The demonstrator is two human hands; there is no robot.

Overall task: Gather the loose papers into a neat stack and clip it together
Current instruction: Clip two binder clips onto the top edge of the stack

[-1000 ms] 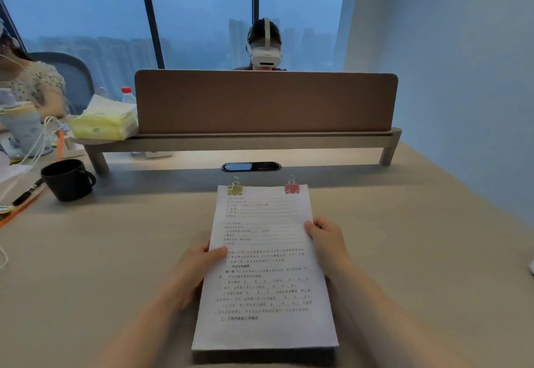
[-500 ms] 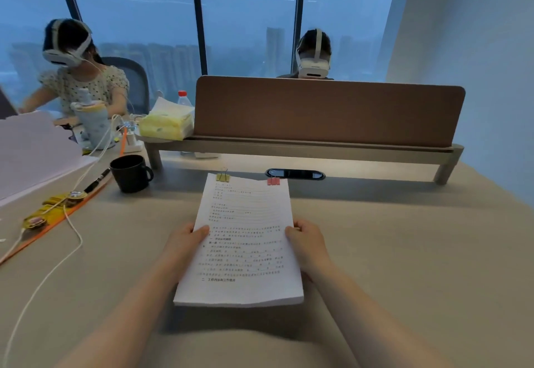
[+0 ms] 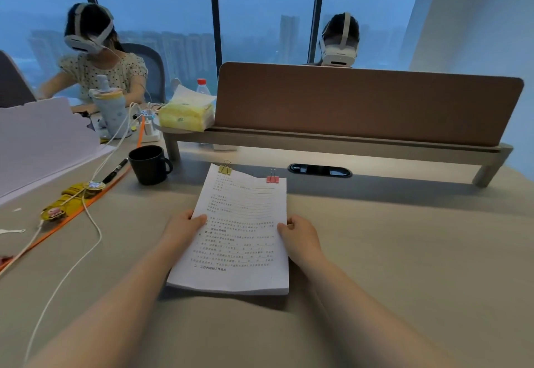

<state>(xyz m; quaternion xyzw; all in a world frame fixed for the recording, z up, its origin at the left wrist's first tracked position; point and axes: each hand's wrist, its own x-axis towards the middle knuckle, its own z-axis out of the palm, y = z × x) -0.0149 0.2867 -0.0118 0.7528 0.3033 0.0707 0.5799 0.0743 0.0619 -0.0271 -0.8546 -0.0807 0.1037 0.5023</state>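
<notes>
On the grey tabletop [image 3: 404,252], both hands, left [image 3: 185,227] and right [image 3: 300,236], grip the paper stack [image 3: 239,237] by its sides; beyond them, yellow clip [image 3: 224,168] and pink clip [image 3: 272,179] already bind its far edge, so the task looks essentially finished.

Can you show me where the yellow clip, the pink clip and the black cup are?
yellow clip [image 3: 224,168], head view, on its yellow body at the stack's top left corner.
pink clip [image 3: 272,179], head view, on its pink body at the top right corner.
black cup [image 3: 148,165], head view, on its side wall.
</notes>
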